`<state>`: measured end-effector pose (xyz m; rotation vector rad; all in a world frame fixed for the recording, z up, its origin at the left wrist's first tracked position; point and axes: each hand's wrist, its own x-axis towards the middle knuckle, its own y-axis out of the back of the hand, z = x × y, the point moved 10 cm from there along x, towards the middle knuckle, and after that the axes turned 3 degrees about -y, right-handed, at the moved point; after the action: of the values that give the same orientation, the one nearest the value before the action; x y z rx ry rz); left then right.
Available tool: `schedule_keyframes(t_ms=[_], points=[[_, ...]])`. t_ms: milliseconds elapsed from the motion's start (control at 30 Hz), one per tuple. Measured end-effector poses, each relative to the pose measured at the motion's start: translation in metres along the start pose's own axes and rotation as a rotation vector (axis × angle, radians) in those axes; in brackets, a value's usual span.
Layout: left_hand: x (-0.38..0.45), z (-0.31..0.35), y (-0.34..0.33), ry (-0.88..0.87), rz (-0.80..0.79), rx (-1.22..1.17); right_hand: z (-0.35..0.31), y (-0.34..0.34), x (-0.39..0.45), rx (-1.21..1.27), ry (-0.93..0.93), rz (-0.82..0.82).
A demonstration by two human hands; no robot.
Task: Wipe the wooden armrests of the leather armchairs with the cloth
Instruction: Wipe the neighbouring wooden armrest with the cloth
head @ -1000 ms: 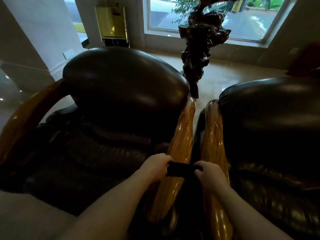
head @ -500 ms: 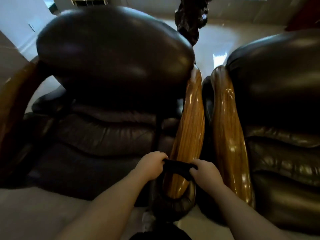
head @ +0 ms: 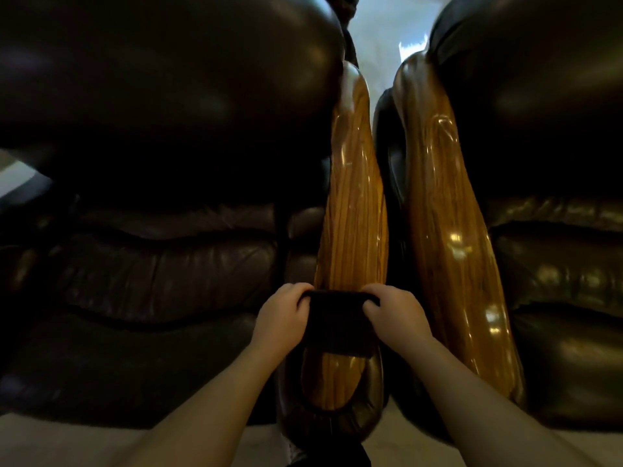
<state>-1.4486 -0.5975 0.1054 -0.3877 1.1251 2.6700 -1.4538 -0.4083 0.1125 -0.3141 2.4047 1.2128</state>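
No text, label, brand mark, number or sign can be read anywhere in the head view. No lettering is borne by the dark leather or the polished wood; only glare spots and wood grain are seen there. The dark cloth is plain, with no tag or print visible. The pale strip at the top is blurred and nothing legible is offered by it.
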Motion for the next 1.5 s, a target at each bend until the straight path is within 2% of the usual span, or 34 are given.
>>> schedule_keyframes(t_ms=[100, 233, 300, 400, 500, 600, 1033, 1233, 1500], points=[[0.022, 0.002, 0.001, -0.017, 0.13, -0.042, 0.0, 0.011, 0.023, 0.049, 0.024, 0.102], [0.046, 0.009, -0.002, -0.091, 0.263, 0.014, -0.006, 0.024, 0.04, 0.026, 0.073, 0.282], [0.051, 0.01, 0.001, -0.128, 0.334, 0.093, -0.007, 0.028, 0.039, -0.055, 0.098, 0.379], [0.044, 0.02, -0.005, -0.317, 0.399, 0.323, -0.012, 0.024, 0.023, -0.192, 0.153, 0.506], [0.028, 0.023, -0.04, -0.509, 0.28, 0.408, -0.022, -0.015, 0.003, -0.259, 0.263, 0.443], [0.021, 0.017, -0.068, -0.579, 0.164, 0.453, -0.023, -0.054, -0.005, -0.332, 0.352, 0.356], [0.031, 0.008, -0.083, -0.547, 0.082, 0.569, -0.001, -0.079, 0.013, -0.373, 0.367, 0.33], [0.049, 0.016, -0.076, -0.497, 0.056, 0.576, -0.008, -0.064, 0.03, -0.348, 0.386, 0.317], [0.086, 0.036, -0.061, -0.473, 0.097, 0.551, -0.021, -0.031, 0.065, -0.422, 0.441, 0.266]])
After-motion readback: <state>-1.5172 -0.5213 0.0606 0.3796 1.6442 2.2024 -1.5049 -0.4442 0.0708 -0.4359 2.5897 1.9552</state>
